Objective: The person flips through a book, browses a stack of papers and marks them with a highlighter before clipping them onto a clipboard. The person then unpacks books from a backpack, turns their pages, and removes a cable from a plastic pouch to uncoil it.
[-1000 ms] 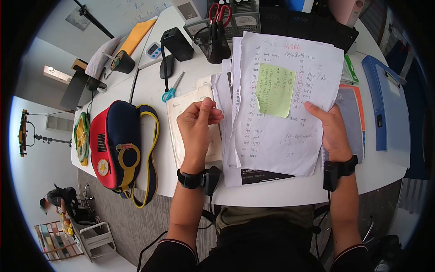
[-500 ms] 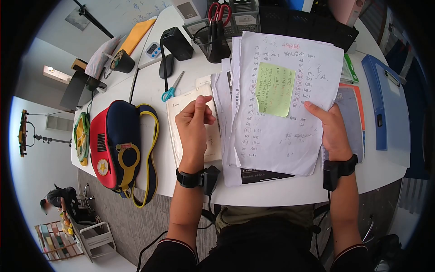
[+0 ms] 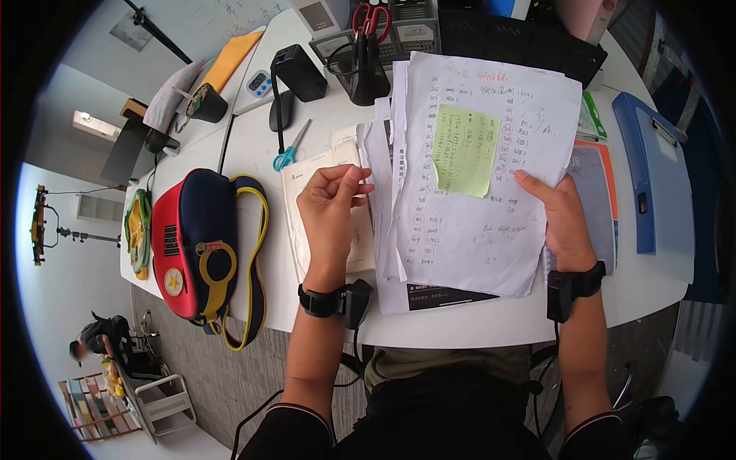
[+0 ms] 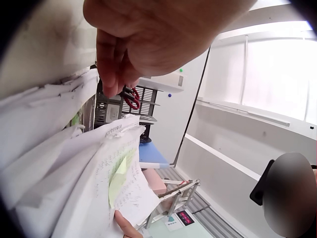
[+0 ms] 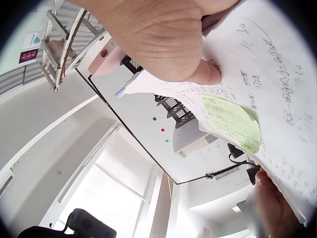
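Note:
My right hand (image 3: 569,226) grips the right side of a stack of handwritten papers (image 3: 460,245), thumb on top and the other fingers hidden beneath. A green sticky note (image 3: 469,153) lies on the top sheet and also shows in the right wrist view. Left of the stack, over an open book (image 3: 307,180) with pale pages, my left hand (image 3: 330,218) is raised with curled fingers, its thumb close to the fingertips and nothing visible in its grasp. In the left wrist view the left hand (image 4: 148,34) hangs above the uneven paper edges.
A red and navy bag (image 3: 203,245) lies at the left. Teal scissors (image 3: 286,159), a black mouse (image 3: 282,113) and a pen holder (image 3: 369,80) stand or lie behind the book. A blue folder (image 3: 655,184) is at the right.
My left hand's thumb has moved away from the curled fingers and come back close to their tips. The right hand keeps its place on the papers, which have barely shifted.

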`<action>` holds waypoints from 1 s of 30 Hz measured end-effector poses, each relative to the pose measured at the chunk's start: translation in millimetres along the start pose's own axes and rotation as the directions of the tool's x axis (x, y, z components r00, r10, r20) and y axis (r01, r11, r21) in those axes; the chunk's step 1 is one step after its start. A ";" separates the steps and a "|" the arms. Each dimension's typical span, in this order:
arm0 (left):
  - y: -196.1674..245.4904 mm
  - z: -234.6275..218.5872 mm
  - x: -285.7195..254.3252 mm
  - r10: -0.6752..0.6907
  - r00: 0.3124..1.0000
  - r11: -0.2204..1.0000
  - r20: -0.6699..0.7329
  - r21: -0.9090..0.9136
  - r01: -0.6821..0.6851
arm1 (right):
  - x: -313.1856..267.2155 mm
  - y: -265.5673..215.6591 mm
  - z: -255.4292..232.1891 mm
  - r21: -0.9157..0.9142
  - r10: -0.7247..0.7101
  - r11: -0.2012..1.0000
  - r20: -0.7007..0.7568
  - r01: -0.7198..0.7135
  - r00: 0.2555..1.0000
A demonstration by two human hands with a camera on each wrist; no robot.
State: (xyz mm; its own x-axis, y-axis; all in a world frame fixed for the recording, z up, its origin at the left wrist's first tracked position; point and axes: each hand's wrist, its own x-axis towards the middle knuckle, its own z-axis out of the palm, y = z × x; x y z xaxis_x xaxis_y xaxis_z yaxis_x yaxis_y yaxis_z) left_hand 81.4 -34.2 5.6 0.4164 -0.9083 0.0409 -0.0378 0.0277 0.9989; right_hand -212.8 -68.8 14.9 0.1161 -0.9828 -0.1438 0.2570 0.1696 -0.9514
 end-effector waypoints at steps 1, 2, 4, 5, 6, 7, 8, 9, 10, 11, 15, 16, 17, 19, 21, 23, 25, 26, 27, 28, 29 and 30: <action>-0.7 -0.9 0.6 -0.011 1.000 1.000 0.004 -0.002 0.011 | -0.3 -0.4 0.4 0.002 -0.004 1.000 -0.003 0.004 1.000; -1.1 -1.4 0.9 -0.022 1.000 1.000 0.007 -0.003 0.022 | -0.4 -0.6 0.4 0.002 -0.004 1.000 -0.003 0.004 1.000; 0.2 -0.7 0.2 -0.023 1.000 1.000 0.011 0.012 0.023 | -0.5 -1.0 0.2 -0.005 -0.004 1.000 0.006 0.004 1.000; 0.7 -0.4 -0.2 -0.024 1.000 0.999 0.016 0.027 0.024 | -0.4 -0.9 0.1 -0.005 -0.004 1.000 0.006 0.004 1.000; 0.4 -0.8 -0.3 -0.024 1.000 0.999 0.016 0.027 0.024 | -0.3 -0.7 -0.1 -0.002 -0.004 1.000 0.008 0.004 1.000; -0.2 -1.5 -0.3 -0.025 0.999 0.999 0.024 0.028 0.024 | -0.2 -0.3 -0.4 0.001 -0.003 1.000 0.010 0.003 1.000; -0.5 -1.9 -0.3 -0.025 0.999 0.999 0.032 0.030 0.024 | 0.4 0.0 -1.4 0.001 -0.003 1.000 0.010 0.003 1.000; -0.4 -1.8 -0.3 -0.025 0.999 0.999 0.032 0.030 0.024 | 1.3 0.3 -3.0 -0.001 0.008 1.000 0.022 -0.008 1.000; -0.3 -1.5 -0.2 -0.025 0.999 0.999 0.026 0.049 0.024 | 1.7 0.5 -3.9 -0.004 0.020 1.000 0.035 -0.020 0.999; -0.2 -1.4 -0.2 -0.026 0.999 0.997 0.020 0.068 0.024 | 1.4 0.1 -3.7 -0.004 0.020 1.000 0.035 -0.020 0.999; 0.9 -3.7 -1.8 -0.063 0.998 0.997 0.006 0.052 0.062 | 0.0 -2.2 -2.5 -0.001 0.035 0.999 0.037 -0.035 0.999; 0.4 -4.5 -1.7 -0.075 0.997 0.994 0.015 0.075 0.074 | -0.1 -2.4 -2.3 -0.005 0.035 0.999 0.035 -0.035 0.999; 0.2 -5.2 -1.7 -0.087 0.996 0.992 0.024 0.097 0.085 | 0.0 -2.2 -2.4 -0.005 0.035 0.999 0.035 -0.035 0.999; 1.8 -6.2 -2.1 -0.062 0.997 0.994 0.035 0.096 0.058 | 0.3 -1.7 -2.7 -0.008 0.026 1.000 0.037 -0.026 0.999; 3.0 -4.1 -2.0 -0.036 0.998 0.995 0.047 0.094 0.032 | 0.0 -1.6 -2.3 -0.003 0.024 1.000 0.036 -0.024 0.999; 2.9 1.9 -0.9 0.021 1.000 0.999 -0.002 0.041 -0.021 | 0.0 -1.5 -2.3 0.001 0.022 1.000 0.035 -0.022 0.999; 2.3 0.5 -1.3 0.024 1.000 0.999 0.001 0.039 -0.024 | 0.3 -1.0 -2.7 -0.003 0.035 0.999 0.031 -0.034 0.999; 1.7 -0.4 -1.2 0.026 1.000 0.999 0.006 0.037 -0.026 | 0.5 -0.9 -2.8 -0.003 0.035 0.999 0.032 -0.035 0.999; 0.1 -1.4 -0.7 0.026 1.000 0.999 0.006 0.037 -0.026 | 0.5 -0.7 -2.9 -0.002 0.033 0.999 0.031 -0.033 0.999; -2.3 -2.3 -0.2 0.041 0.999 0.998 0.011 0.042 -0.041 | 0.6 -0.7 -3.0 -0.001 0.032 0.999 0.029 -0.032 0.999; -3.8 -2.9 0.2 0.056 0.998 0.997 0.017 0.047 -0.057 | 0.6 -0.7 -3.0 -0.001 0.032 0.999 0.029 -0.032 0.999; -4.5 -3.2 0.3 0.056 0.998 0.997 0.017 0.048 -0.056 | 0.6 -0.8 -2.8 -0.004 0.028 1.000 0.031 -0.028 0.999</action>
State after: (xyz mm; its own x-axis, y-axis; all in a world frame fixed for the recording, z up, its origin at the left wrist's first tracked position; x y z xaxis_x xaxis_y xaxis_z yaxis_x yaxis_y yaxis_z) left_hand 84.6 -33.3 1.2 0.3979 -0.9124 0.0960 -0.1043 0.0589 0.9928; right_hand -215.6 -69.7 14.9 0.1527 -0.9749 -0.1620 0.2499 0.1967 -0.9481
